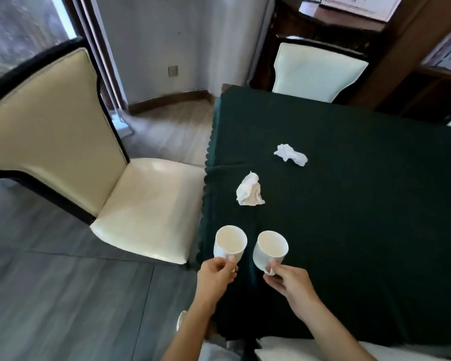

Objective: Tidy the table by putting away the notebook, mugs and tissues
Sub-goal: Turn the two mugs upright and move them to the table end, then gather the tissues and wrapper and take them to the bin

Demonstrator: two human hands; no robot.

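Two white mugs, both empty, are held up over the near left corner of the counter [349, 204], which is draped in a dark green cloth. The left hand [215, 276] pinches the handle of the left mug [229, 243]; the right hand [287, 281] grips the handle of the right mug [270, 250], tilted a little away from the person. They look like glazed ceramic: stiff, smooth, probably light when empty, and likely to chip if knocked together, so the handle is the sensible hold. Beyond the mugs on the counter lie two crumpled tissues, one nearer [250, 190] and one farther [290, 154], soft and weightless, easily pinched anywhere. No notebook is in view. A cream chair [146, 204] stands just left of the counter.
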